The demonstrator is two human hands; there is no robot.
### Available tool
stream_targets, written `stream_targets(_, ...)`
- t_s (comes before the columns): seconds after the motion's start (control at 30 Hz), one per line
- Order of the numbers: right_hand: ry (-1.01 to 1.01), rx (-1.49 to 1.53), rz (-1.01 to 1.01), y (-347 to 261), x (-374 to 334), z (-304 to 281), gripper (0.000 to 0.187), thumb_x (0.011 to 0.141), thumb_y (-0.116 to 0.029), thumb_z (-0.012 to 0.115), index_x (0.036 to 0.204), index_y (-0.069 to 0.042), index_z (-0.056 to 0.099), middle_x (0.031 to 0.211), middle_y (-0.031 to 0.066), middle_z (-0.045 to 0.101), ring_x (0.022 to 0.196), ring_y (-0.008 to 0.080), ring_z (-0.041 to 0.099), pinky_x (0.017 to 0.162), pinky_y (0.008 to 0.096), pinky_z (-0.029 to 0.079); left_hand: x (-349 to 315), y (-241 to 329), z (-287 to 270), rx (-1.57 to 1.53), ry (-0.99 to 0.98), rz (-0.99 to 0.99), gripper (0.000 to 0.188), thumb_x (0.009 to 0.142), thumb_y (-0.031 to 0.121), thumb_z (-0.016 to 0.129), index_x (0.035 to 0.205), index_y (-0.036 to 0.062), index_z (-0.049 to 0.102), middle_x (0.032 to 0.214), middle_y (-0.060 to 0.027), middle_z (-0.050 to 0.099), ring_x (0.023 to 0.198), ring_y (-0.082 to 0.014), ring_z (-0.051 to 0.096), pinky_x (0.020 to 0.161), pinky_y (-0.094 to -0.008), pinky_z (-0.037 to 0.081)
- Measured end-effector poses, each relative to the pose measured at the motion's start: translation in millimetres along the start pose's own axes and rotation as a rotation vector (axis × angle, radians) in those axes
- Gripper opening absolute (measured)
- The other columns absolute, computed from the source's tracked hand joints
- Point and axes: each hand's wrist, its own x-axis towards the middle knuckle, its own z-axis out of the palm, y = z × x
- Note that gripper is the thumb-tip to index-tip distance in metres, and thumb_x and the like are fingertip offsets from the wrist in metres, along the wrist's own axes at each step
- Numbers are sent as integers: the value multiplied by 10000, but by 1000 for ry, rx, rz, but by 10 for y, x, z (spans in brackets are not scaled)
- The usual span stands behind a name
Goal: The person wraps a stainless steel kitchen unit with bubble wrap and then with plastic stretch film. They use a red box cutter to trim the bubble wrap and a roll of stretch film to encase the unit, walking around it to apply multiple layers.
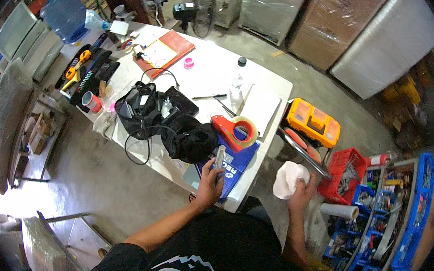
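My left hand (210,184) is closed around a slim grey object (220,157), held upright over the near edge of the table; its kind is hard to make out. Under it lies a blue printed folder (237,167). A red tape dispenser (224,128) with a wide roll of tape rests on the folder's far part. Out to the right, off the table, my right hand (301,190) grips a bunched white cloth (288,180). Black straps and padded black gear (187,137) sit left of the folder, with a cable looping from them.
The white table (217,60) carries a clear bottle (237,87), pens, a red folder (176,45) and a red cup (91,102). Right of it are a red-seated stool (301,145), an orange toolbox (313,122), a red crate (342,174) and blue parts bins (409,232). A fan (202,10) stands behind.
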Motion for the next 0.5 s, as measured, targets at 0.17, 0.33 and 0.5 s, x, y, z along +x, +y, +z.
stream_targets(0.17, -102, 102, -11, 63, 659, 228, 276, 894, -94, 550, 1148, 13, 566, 1054, 101, 619, 963, 193, 586, 901, 342, 469, 86, 192, -68, 129, 72, 41, 298, 833, -11, 720, 1099, 104, 652, 1463, -211, 459, 1279, -426, 555, 947, -482, 565)
stream_targets(0.33, -325, 249, -155, 191, 1391, 828, 206, 975, -126, 572, 1127, 4, 521, 992, 77, 560, 922, 168, 554, 847, 320, 467, 265, 608, 36, 170, 167, -151, 287, 839, -5, 725, 1106, 58, 643, 1379, -230, 560, 1263, -398, 579, 1027, -444, 495)
stream_targets(0.5, -659, 68, -281, 331, 1867, 1725, 332, 981, -147, 594, 1265, 18, 551, 1087, 168, 629, 943, 282, 631, 899, 390, 505, 182, 891, 162, -16, 377, -421, 256, 909, 25, 684, 1161, 33, 640, 1403, -185, 566, 1269, -308, 586, 1046, -388, 468)
